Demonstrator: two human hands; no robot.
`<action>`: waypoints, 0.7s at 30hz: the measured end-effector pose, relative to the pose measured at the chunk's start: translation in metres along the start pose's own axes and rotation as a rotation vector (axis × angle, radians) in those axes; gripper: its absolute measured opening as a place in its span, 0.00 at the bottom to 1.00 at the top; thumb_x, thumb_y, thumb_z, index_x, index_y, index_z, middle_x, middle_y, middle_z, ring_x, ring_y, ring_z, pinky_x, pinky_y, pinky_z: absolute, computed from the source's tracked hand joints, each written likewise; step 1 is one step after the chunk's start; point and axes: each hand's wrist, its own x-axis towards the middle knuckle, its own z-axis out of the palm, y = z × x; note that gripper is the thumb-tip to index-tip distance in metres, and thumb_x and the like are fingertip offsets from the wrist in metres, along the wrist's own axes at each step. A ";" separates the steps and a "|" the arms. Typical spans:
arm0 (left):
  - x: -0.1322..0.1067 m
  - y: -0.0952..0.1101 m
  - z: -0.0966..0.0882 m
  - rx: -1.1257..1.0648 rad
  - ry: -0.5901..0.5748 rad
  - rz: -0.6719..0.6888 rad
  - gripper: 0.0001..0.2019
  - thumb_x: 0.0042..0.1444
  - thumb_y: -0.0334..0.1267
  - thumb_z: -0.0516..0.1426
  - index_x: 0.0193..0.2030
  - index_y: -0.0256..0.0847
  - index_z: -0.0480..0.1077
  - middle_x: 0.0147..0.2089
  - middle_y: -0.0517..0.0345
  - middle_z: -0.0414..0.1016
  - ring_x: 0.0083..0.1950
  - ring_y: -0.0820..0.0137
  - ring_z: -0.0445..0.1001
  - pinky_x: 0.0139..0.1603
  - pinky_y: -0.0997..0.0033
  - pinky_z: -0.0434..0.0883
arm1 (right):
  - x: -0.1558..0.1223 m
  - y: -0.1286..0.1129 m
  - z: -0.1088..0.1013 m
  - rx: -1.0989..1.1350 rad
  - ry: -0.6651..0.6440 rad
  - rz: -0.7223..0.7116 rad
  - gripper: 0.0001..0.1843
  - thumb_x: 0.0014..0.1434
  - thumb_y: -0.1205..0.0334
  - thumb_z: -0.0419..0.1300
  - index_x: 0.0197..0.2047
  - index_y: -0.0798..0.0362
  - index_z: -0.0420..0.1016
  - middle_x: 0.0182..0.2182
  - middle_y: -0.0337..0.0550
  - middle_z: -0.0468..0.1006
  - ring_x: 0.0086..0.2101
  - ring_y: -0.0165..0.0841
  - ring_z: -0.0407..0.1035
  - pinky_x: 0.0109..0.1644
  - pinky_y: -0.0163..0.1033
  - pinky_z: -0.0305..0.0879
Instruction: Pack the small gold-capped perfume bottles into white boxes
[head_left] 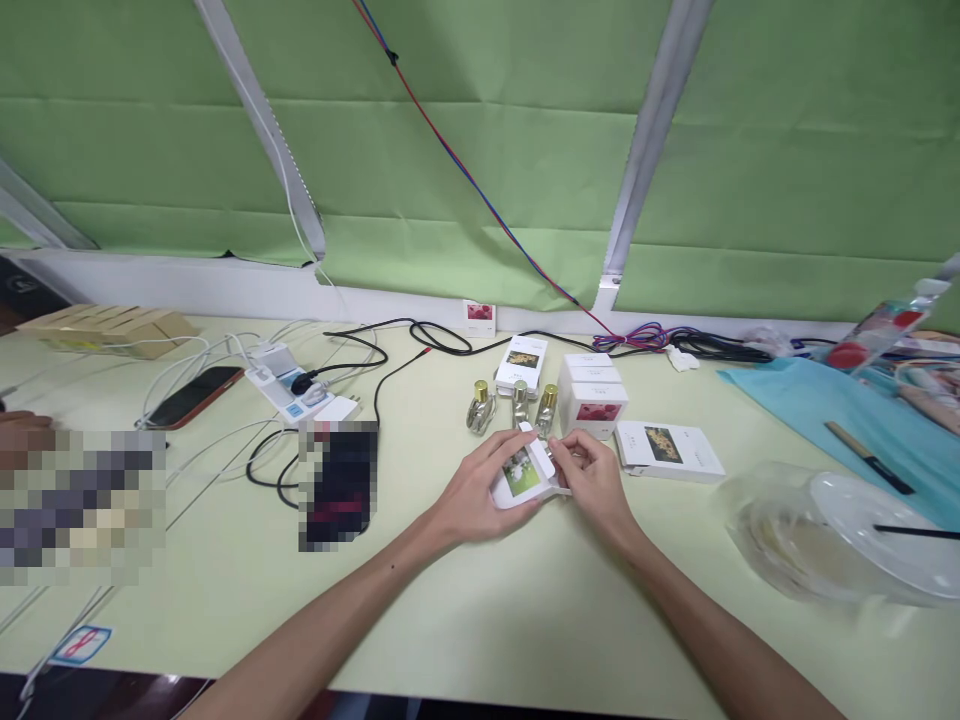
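My left hand (480,485) is wrapped around a small white carton (519,478) with a green picture on its face, held tilted just above or on the table. The carton's right end is open, with its flaps sticking out. At that end my right hand (592,478) has its fingers pinched together; a small shiny bit shows between them, mostly hidden. Just beyond the hands stand small glass bottles with gold caps: one at the left (481,408), a middle bottle (520,402) and a right bottle (547,408).
White cartons with red pictures (594,395) stand behind my right hand. Flat white boxes lie at the back (521,364) and right (670,450). A lidded plastic bowl (795,540), blue cloth (810,400) and cutter knife (870,458) are rightward. Leftward are a power strip (289,390), phone (196,396) and another person's hand (26,438).
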 end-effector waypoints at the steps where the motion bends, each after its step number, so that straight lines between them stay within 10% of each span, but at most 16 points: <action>1: 0.000 0.000 0.000 0.000 0.001 0.001 0.36 0.54 0.42 0.65 0.69 0.46 0.60 0.66 0.47 0.68 0.66 0.57 0.70 0.66 0.58 0.69 | 0.000 0.001 0.000 0.001 -0.004 0.002 0.23 0.56 0.39 0.66 0.27 0.50 0.71 0.22 0.37 0.72 0.20 0.30 0.61 0.23 0.35 0.55; 21: 0.001 0.002 -0.001 -0.015 -0.021 -0.010 0.36 0.54 0.42 0.65 0.69 0.46 0.61 0.67 0.46 0.67 0.66 0.56 0.69 0.66 0.56 0.69 | 0.002 0.005 -0.001 0.020 -0.063 0.003 0.22 0.56 0.41 0.67 0.26 0.51 0.72 0.21 0.37 0.72 0.21 0.30 0.63 0.23 0.34 0.57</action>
